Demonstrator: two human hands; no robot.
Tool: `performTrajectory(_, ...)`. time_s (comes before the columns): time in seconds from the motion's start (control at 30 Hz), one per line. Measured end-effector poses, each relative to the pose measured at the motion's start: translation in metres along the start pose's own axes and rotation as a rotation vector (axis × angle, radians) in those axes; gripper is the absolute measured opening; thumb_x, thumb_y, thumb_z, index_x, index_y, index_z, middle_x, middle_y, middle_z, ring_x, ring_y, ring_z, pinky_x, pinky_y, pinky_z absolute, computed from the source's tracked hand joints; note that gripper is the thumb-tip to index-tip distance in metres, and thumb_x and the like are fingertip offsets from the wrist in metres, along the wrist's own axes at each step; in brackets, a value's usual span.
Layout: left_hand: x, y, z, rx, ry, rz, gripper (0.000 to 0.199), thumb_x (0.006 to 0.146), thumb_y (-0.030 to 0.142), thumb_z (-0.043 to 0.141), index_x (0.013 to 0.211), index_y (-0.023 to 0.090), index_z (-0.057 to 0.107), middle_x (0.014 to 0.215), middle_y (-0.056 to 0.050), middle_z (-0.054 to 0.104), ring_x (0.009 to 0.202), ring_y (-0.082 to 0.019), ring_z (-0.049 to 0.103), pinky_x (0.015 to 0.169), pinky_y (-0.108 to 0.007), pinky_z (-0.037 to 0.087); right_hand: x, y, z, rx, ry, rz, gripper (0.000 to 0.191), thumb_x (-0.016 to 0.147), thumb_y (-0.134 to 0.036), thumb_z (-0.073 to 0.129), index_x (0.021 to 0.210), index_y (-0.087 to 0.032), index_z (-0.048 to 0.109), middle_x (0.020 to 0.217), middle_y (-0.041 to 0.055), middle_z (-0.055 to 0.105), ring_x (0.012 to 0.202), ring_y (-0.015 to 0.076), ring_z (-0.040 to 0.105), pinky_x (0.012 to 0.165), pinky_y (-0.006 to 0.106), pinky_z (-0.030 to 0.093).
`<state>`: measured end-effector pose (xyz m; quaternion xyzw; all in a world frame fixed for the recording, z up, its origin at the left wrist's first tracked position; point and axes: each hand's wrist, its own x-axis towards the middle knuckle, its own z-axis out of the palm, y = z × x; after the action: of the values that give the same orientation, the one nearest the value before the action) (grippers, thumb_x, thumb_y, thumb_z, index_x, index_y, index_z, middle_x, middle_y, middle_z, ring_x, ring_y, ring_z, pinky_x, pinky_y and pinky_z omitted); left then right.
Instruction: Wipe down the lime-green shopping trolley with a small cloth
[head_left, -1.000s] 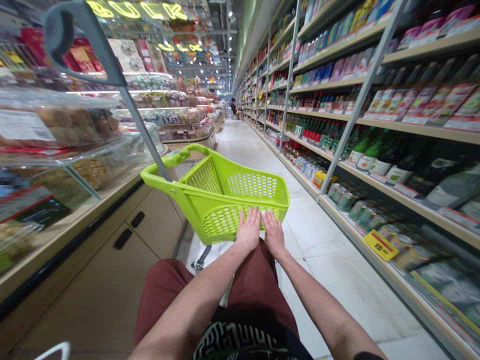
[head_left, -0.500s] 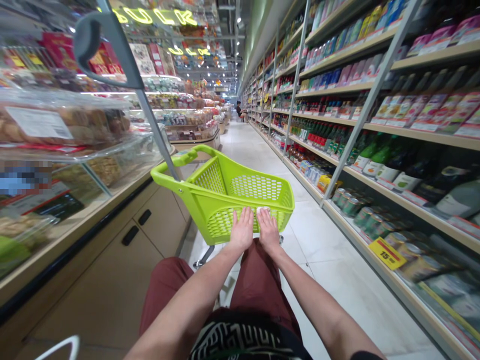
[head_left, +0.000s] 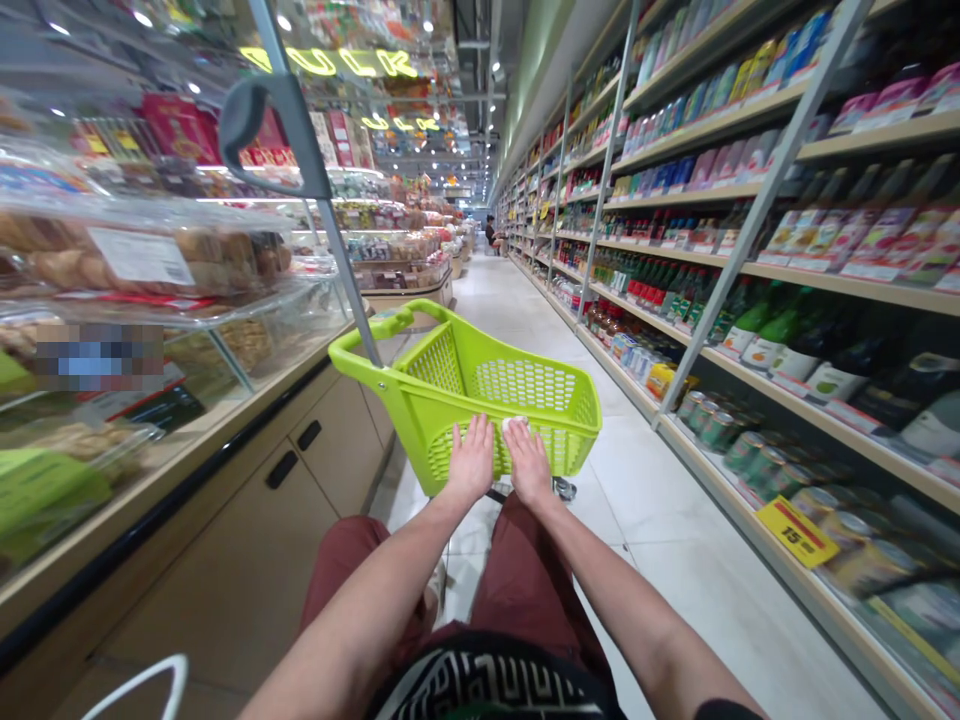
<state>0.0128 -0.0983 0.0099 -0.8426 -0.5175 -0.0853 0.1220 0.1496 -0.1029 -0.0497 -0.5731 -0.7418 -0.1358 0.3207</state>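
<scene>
Largest fixture: a long, beige-shelved rack with grey metal uprights [head_left: 769, 200], right of the aisle. Its bottles and cans stand in close rows, presumably so that labels face the aisle. Opposite is a beige wood-fronted tabletop with a black edge strip [head_left: 180, 460]; clear-packed foods sit along it, apparently set for reach from the aisle.

Between these stands a lime-green perforated plastic trolley basket [head_left: 397, 410]. Its long side faces the person's dark red trousered legs [head_left: 517, 570], a placement that puts the outer wall within easy reach of both arms. At its left end, a slim grey metal pole [head_left: 349, 270] rises with a grey plastic loop handle [head_left: 304, 140], clear of the hands.

The left hand [head_left: 472, 462] is flat, fingers extended against the basket's near wall, gripping nothing visible; this probably steadies it. The right hand [head_left: 529, 468], just beside, is likewise flat, fingers straight over a small white soft-looking wad [head_left: 516, 427]. The wad lies between fingertips and upper wall, seemingly held there by pressure alone; too little shows to confirm whether it is cloth or paper.
</scene>
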Motion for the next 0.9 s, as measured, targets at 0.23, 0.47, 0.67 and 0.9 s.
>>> performTrajectory(0.23,-0.003,-0.009,0.004,-0.006,0.013,-0.023,0.057,0.078,0.015,0.031,0.135,0.007,0.028,0.145,-0.013,0.019,0.134,-0.024,0.013,0.106,-0.052,0.008,-0.007,-0.013,0.001,0.033,0.026,-0.014,0.054,0.077,-0.002,0.033,0.128,-0.017,0.043,0.136,0.0086,0.040,0.131,0.0189,0.024,0.104,0.044,0.022)
performTrajectory(0.47,0.002,-0.025,-0.008,0.016,0.045,-0.055,0.058,0.078,0.014,0.030,0.135,0.006,0.027,0.145,-0.013,0.018,0.134,-0.024,0.014,0.107,-0.053,0.006,0.027,-0.022,-0.003,0.018,0.008,-0.028,0.059,0.076,0.000,0.032,0.132,-0.017,0.037,0.140,0.0076,0.034,0.133,0.0177,0.019,0.106,0.043,0.018)
performTrajectory(0.67,-0.007,-0.045,-0.005,0.042,0.020,-0.101,0.060,0.076,0.014,0.031,0.136,0.007,0.027,0.145,-0.012,0.019,0.134,-0.023,0.011,0.107,-0.051,0.005,0.002,-0.033,0.015,0.043,-0.125,-0.049,0.058,0.074,0.002,0.035,0.129,-0.016,0.042,0.136,0.0096,0.039,0.130,0.0203,0.028,0.104,0.045,0.023)
performTrajectory(0.9,-0.003,-0.053,-0.010,0.026,0.035,-0.131,0.064,0.073,0.013,0.033,0.136,0.007,0.025,0.146,-0.012,0.017,0.135,-0.024,0.010,0.107,-0.053,0.003,0.053,-0.048,-0.009,0.063,0.024,-0.118,0.059,0.077,-0.001,0.030,0.133,-0.018,0.035,0.141,0.0065,0.032,0.134,0.0170,0.016,0.107,0.044,0.017)
